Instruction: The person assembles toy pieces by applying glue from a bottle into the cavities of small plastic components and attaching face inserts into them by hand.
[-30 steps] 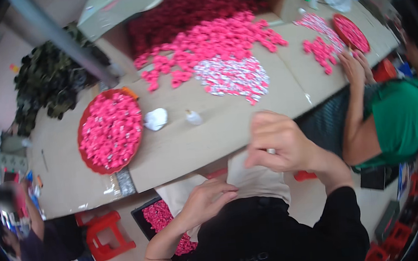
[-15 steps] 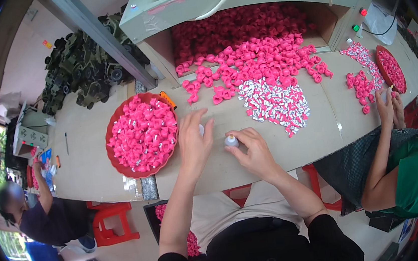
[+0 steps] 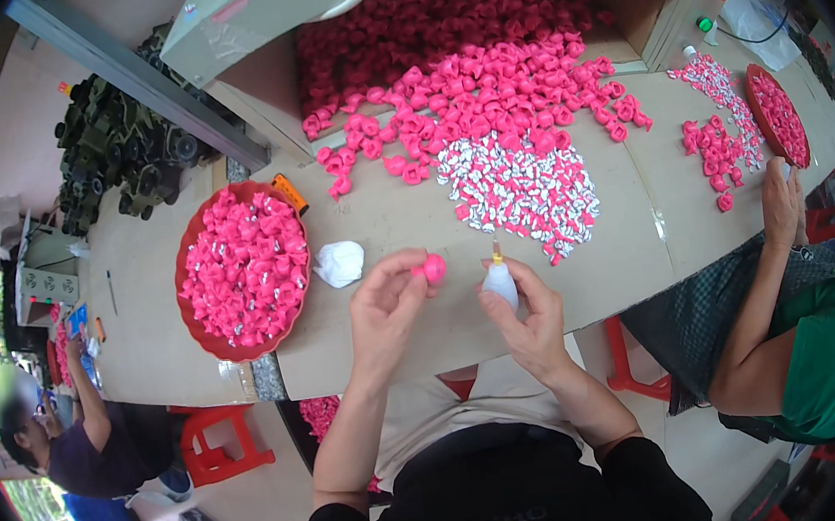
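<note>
Between the fingertips of my left hand (image 3: 387, 309) is a small rounded pink plastic piece (image 3: 432, 268), held just above the table near its front edge. My right hand (image 3: 536, 317) is closed around a white squeeze bottle (image 3: 499, 285), whose narrow yellowish nozzle points away from me. The two hands are side by side and apart. Left of my left hand lies a crumpled white tissue (image 3: 339, 264). Ahead of the bottle spreads a heap of small flat pink-and-white pieces (image 3: 521, 190).
A wooden-sided box opening (image 3: 630, 14) behind holds many pink pieces (image 3: 481, 84) spilling forward. A red scalloped bowl (image 3: 193, 327) of pink parts stands left, beside an orange tool (image 3: 290, 193). Co-workers sit at right (image 3: 818, 352) and left (image 3: 103, 441). Dark green toy vehicles (image 3: 114, 139) are piled far left.
My left hand has moved off the white tissue and now pinches a pink piece. My right hand has raised the bottle, showing its body and nozzle. The whole view has shifted somewhat.
</note>
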The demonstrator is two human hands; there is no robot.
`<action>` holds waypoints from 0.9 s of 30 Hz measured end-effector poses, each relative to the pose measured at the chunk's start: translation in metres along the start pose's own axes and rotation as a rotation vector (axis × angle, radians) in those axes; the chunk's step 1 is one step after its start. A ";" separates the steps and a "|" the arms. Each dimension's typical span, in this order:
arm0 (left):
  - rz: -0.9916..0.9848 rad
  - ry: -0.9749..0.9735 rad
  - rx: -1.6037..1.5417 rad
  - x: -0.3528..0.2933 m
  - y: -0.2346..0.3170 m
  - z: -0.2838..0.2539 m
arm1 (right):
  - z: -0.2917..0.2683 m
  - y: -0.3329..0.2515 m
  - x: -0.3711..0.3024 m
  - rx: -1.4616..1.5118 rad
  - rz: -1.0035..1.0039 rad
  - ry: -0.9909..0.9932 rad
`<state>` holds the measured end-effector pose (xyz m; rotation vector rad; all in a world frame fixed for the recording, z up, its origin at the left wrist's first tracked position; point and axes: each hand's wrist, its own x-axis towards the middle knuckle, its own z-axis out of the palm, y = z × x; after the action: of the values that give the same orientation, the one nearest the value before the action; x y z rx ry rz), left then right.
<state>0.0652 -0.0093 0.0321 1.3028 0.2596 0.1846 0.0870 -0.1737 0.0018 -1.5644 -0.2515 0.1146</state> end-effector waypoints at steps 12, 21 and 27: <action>-0.228 -0.077 -0.358 -0.047 -0.018 -0.022 | 0.027 -0.006 0.002 -0.129 -0.179 -0.155; -0.133 0.001 -0.184 -0.051 -0.015 -0.031 | 0.021 -0.020 -0.014 -0.107 -0.091 -0.069; -0.122 -0.039 -0.272 -0.048 -0.023 -0.039 | -0.001 -0.031 -0.015 -0.241 -0.215 -0.188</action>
<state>0.0074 0.0074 0.0045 1.0164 0.2697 0.0866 0.0705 -0.1784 0.0311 -1.7567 -0.5973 0.0647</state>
